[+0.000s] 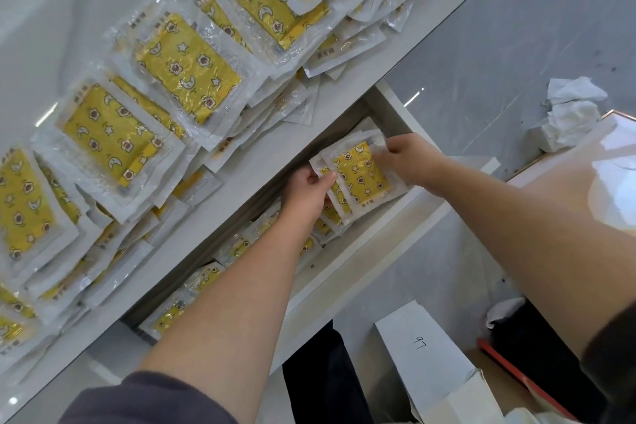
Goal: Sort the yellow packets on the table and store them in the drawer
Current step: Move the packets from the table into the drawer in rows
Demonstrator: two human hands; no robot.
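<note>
Yellow packets (186, 65) everywhere up on the table (247, 175), overlapping rows of them just behind the open drawer (347, 260), so plenty left to sort, by the look of it.

From the head view, the action is over the drawer's right end. A small stack (359, 179) of packets hangs between both hands, inside the drawer opening. The left hand (304, 191) pinches the stack's left edge, thumb on top. The right hand (407, 162) grips the opposite corner, fingers curled onto the clear wrapper. The stack looks fanned, one packet peeking out from under the top one. More stored packets (203, 280) lie in a row toward the drawer's left end, partly hidden under the left forearm.

My read is that this is the placing step. To do it well, square the stack first, because that slippery film will let packets skate apart. Then lower it flat into the right end, snug beside the row there, and let go with both hands together so nothing tips. Keep the pile low enough for the drawer to slide shut under the table edge.

Beyond the drawer's right end sit crumpled tissues (568, 113), and in front of it is a white box (423, 354) marked 97.
</note>
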